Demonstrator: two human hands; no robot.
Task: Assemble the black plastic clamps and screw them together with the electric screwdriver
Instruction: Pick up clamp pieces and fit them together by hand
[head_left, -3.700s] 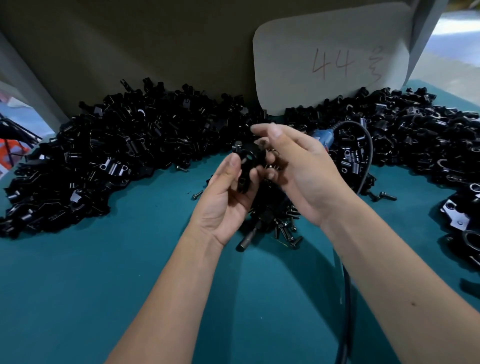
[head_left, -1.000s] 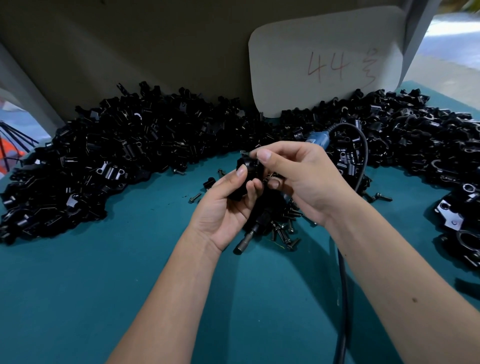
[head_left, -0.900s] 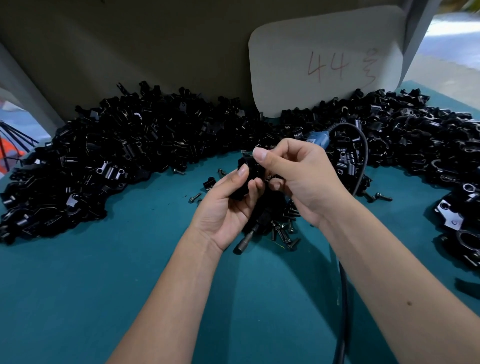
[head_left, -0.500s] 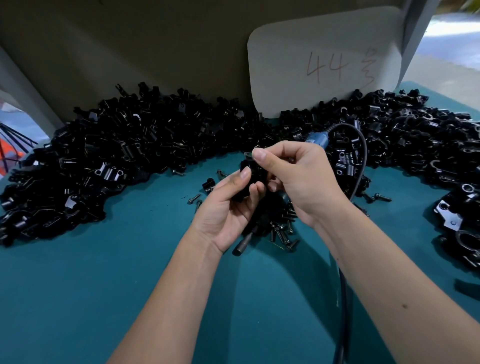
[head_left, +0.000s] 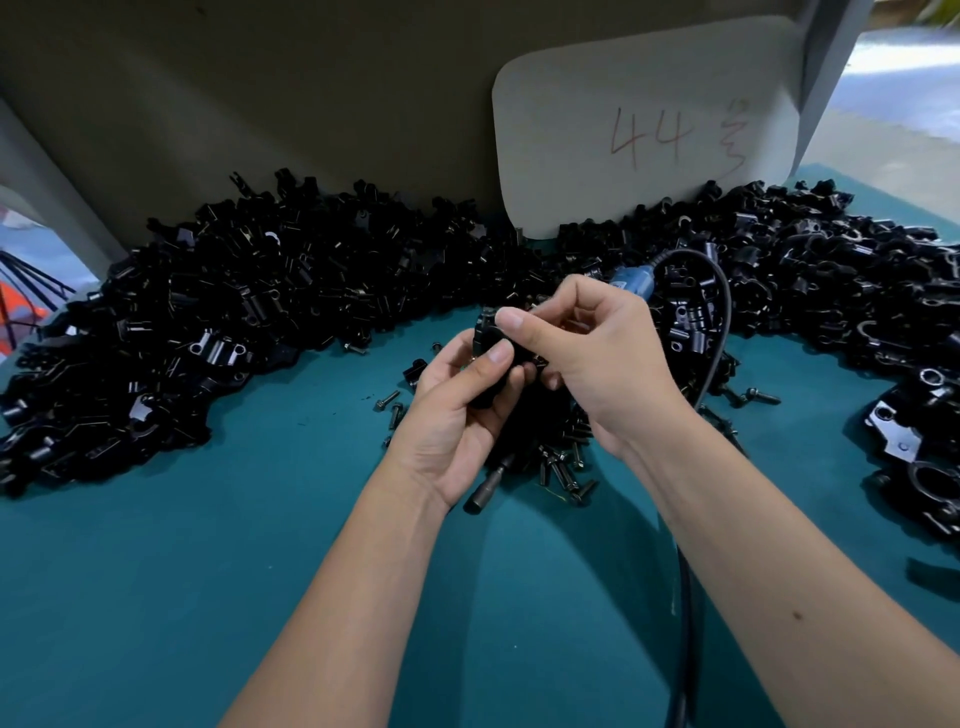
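You had the black clamp (head_left: 491, 345) up off the table, right in the middle of the view between both hands, and honestly so much of it was buried behind your fingers that I couldn't tell which way its long axis ran or where it was pointing. Your left hand (head_left: 457, 415) was curled around its lower part with the thumb pressed on the front, and your right hand (head_left: 592, 358) came in from above with thumb and forefinger pinching at the top edge of it; whether there was a screw in that pinch, can't tell. Just below your hands the electric screwdriver (head_left: 485, 488) was lying on the table, its metal tip poking out toward you and to the left, long axis running diagonally back under your right hand to the blue end (head_left: 634, 278), with its dark cable (head_left: 719, 332) looping over and coming back down past your right forearm. A little heap of loose screws (head_left: 563, 467) sat right beside the tip. All this was on a teal table (head_left: 208, 571), with a big curved pile of black clamp parts (head_left: 234, 312) wrapping around the far side from left to right. Behind that was a plain drab wall (head_left: 260, 104) with a pale card (head_left: 644, 124) leaning on it, "44" scrawled in red.
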